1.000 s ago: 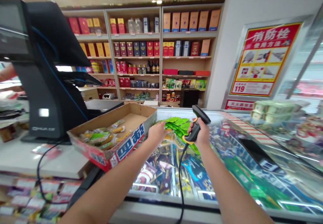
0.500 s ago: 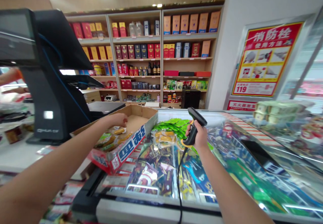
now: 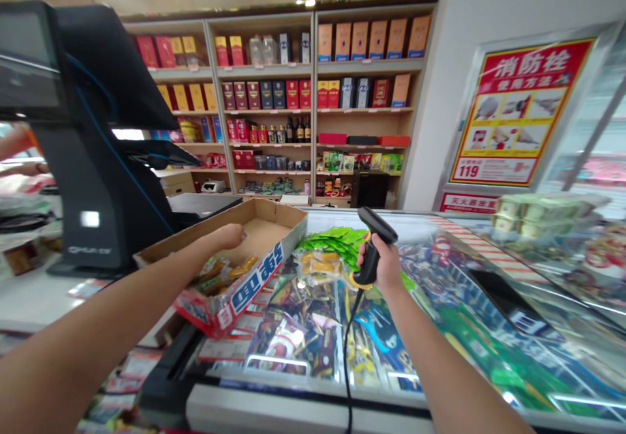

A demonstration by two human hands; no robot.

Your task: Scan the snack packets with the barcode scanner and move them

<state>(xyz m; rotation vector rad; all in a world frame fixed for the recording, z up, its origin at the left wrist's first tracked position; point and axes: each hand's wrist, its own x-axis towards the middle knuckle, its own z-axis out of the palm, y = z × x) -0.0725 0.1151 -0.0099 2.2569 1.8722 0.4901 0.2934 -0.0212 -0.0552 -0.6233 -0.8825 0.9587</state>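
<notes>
My right hand (image 3: 386,264) is wrapped round the handle of a black and yellow barcode scanner (image 3: 374,248), its head tilted up and its cable running down towards me. Inside an open cardboard box (image 3: 267,222), my left hand (image 3: 229,235) hovers with curled fingers; whatever they hold is hidden. Below that wrist lie clear packets of yellow-brown food (image 3: 239,270). Beside the box, on the glass-topped freezer, are a similar clear packet (image 3: 320,266) and several green packets (image 3: 337,245) near the scanner.
A black till terminal (image 3: 107,160) stands at left. Through the freezer glass (image 3: 323,356) show many colourful packs. A dark phone-like slab (image 3: 511,303) lies at right, with stacked egg cartons (image 3: 535,216) beyond. Shelves of boxed bottles (image 3: 293,95) line the back wall.
My left hand has shifted slightly left and down within the box. The scanner in my right hand has turned a little and moved slightly left.
</notes>
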